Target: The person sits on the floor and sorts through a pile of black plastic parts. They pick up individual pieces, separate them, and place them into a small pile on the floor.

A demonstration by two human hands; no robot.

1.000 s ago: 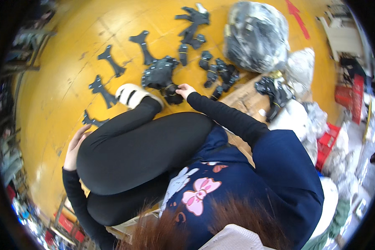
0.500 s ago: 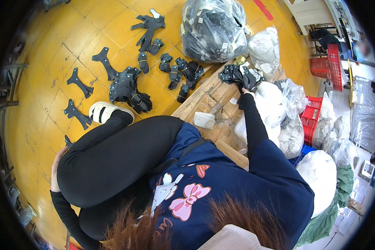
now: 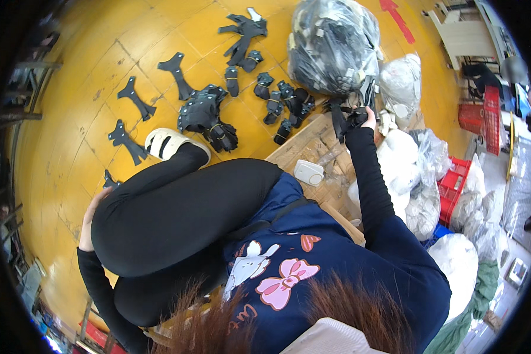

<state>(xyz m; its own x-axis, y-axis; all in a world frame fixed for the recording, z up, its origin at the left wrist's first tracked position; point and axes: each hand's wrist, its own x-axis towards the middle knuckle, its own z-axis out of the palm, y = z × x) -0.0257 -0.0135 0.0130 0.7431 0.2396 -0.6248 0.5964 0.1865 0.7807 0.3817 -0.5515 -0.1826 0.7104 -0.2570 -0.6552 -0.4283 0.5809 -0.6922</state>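
Note:
My right hand [image 3: 370,120] is closed on a bunch of dark strap-like pieces [image 3: 349,120] over the far end of the wooden board [image 3: 304,146], beside the big clear bag. How many pieces are in it is hard to make out. My left hand [image 3: 89,221] lies along the outer side of my bent knee, partly hidden by it, with its visible fingers stretched out. Close to those fingertips, a black forked piece [image 3: 111,179] shows partly on the floor. More black forked pieces [image 3: 137,98] lie spread nearby. A thick stack of similar pieces [image 3: 202,112] sits beyond my cream clog [image 3: 170,145].
Several small banded black bundles [image 3: 274,107] lie on the yellow tiles near a black glove-shaped piece [image 3: 243,35]. A big stuffed clear bag [image 3: 335,50] stands behind the board, which bears a white box [image 3: 308,172]. White bags [image 3: 396,168] and a red crate [image 3: 453,189] crowd the right.
My right hand has shifted farther away, toward the big bag. The fanned dark pieces at the board's end are now a bunch in its grip. My left hand stays by the knee; the view has shifted.

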